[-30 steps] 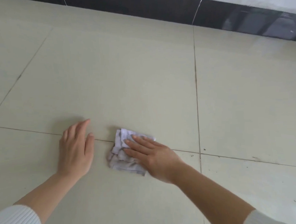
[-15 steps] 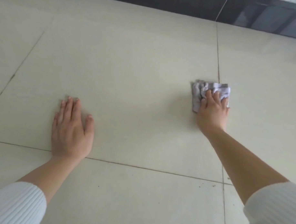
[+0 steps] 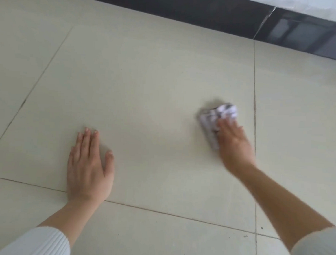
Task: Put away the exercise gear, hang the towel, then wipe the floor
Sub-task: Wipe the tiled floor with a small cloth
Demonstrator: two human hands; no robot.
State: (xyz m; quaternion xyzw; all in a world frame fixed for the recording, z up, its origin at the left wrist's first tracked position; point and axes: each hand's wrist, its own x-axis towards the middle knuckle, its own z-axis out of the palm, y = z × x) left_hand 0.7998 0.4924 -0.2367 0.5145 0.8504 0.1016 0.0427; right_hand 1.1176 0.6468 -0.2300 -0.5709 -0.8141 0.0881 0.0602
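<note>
Right hand [image 3: 233, 143] presses flat-ish (blurry) on the rag [image 3: 217, 119], which sticks out ahead-left; left hand [image 3: 89, 166] lies open on the floor [image 3: 155, 88].

The cloth [image 3: 211, 119] is pale lavender-white, crumpled into a compact wad and motion-blurred. It lies flat on the beige tiled floor [image 3: 145, 84], right of centre, just left of a grout line, with the right hand [image 3: 235, 145] covering its near-right part.
</note>
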